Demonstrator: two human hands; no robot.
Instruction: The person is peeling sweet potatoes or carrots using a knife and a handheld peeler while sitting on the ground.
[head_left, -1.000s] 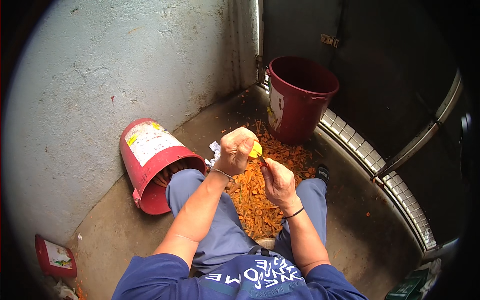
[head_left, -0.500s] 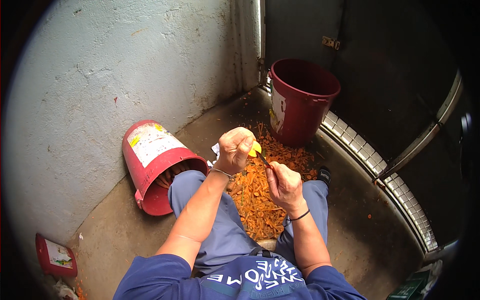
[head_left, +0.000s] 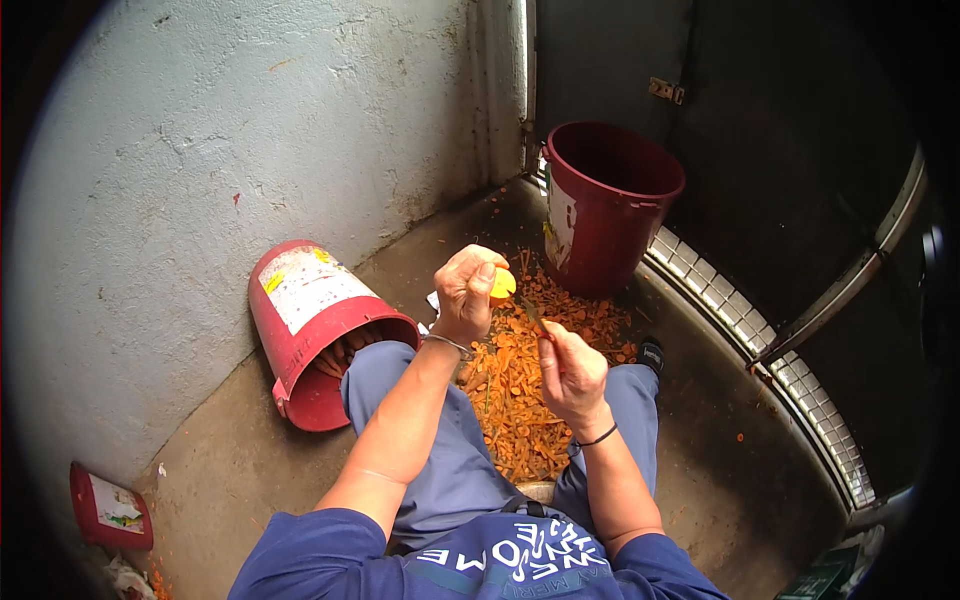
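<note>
My left hand [head_left: 466, 298] is closed around a carrot [head_left: 503, 284], whose bright yellow-orange cut end sticks out past the thumb; the rest is hidden in the fingers. A small knife [head_left: 533, 317] with a thin dark blade is gripped in my right hand [head_left: 573, 378]. Its tip points up toward the carrot, with a gap between them. Both hands are raised above a heap of orange peelings and cut bits [head_left: 520, 425] on the floor between my legs.
To the left, a red bucket [head_left: 312, 335] lies tipped over with several carrots [head_left: 345, 352] inside. An upright dark red bucket [head_left: 607, 215] stands beyond the peelings. A rough pale wall [head_left: 260, 130] rises at left; a tiled curb [head_left: 760, 335] and dark metal door [head_left: 790, 160] bound the right.
The knife has come away from the carrot's end, and my right hand has shifted slightly right and down. My left hand has turned a little, showing more of the cut face.
</note>
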